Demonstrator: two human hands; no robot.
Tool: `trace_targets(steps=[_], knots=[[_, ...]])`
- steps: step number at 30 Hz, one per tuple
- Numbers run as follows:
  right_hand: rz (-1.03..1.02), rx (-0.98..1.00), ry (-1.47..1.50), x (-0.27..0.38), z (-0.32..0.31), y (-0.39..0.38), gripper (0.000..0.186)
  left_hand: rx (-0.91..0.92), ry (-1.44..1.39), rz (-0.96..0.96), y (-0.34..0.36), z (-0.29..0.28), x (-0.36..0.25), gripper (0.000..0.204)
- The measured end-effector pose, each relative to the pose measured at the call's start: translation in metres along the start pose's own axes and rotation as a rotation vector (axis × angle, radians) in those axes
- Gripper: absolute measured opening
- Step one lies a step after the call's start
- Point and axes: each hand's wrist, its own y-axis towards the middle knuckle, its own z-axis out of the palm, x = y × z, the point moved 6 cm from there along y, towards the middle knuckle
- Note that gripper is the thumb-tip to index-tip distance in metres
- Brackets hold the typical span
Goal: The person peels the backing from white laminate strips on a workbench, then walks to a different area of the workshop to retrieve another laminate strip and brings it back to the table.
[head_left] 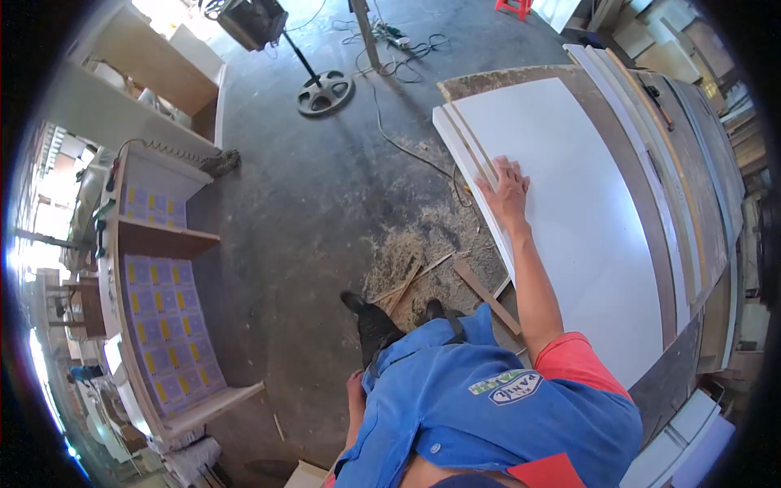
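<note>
My right hand [506, 193] lies on the near-left part of a large white panel [569, 220], its fingers somewhat apart and reaching forward. Under and beside the fingers, thin wooden strips [472, 134] run along the panel's left edge. I see no grip on them; the palm seems to press flat. My left hand [355, 390] hangs low beside my hip, partly covered by my blue work apron [455, 382]. Its fingers are too hidden to show whether it holds anything.
Sawdust [423, 244] and wood offcuts [488, 297] lie on the floor by my feet. Several long boards [651, 163] are stacked right of the panel. A shelf unit [167, 236] stands at left, a wheel-based stand [325, 92] ahead, with cables [415, 61] beyond.
</note>
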Motion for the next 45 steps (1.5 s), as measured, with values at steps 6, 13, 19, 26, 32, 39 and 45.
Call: trace_targets(steps=[6, 13, 19, 26, 32, 39, 45], knots=[[0.14, -0.042, -0.016, -0.002, 0.011, 0.074, 0.069, 0.108, 0.006, -0.296, 0.128, -0.012, -0.117, 0.025], [0.461, -0.186, -0.064, -0.024, 0.019, 0.124, 0.058, 0.252, -0.02, -0.519, 0.352, -0.054, -0.203, 0.019], [0.614, -0.354, -0.215, -0.02, 0.019, 0.136, 0.05, 0.341, 0.007, -0.074, 0.562, -0.061, -0.389, 0.02], [0.81, -0.565, -0.359, -0.03, 0.01, 0.15, 0.044, 0.413, 0.011, 0.018, 0.685, 0.032, -0.631, 0.042], [1.033, -0.6, -0.427, -0.065, 0.01, 0.187, 0.049, 0.758, 0.457, 0.477, 0.759, 0.139, -0.717, 0.024], [1.29, -0.811, -0.494, -0.121, -0.005, 0.25, 0.05, 0.683, 1.539, 0.852, 0.735, 0.232, -0.797, 0.011], [1.002, -1.03, 0.008, -0.131, 0.007, 0.448, 0.039, 0.891, 1.279, 0.715, 0.791, 0.318, -0.879, 0.011]])
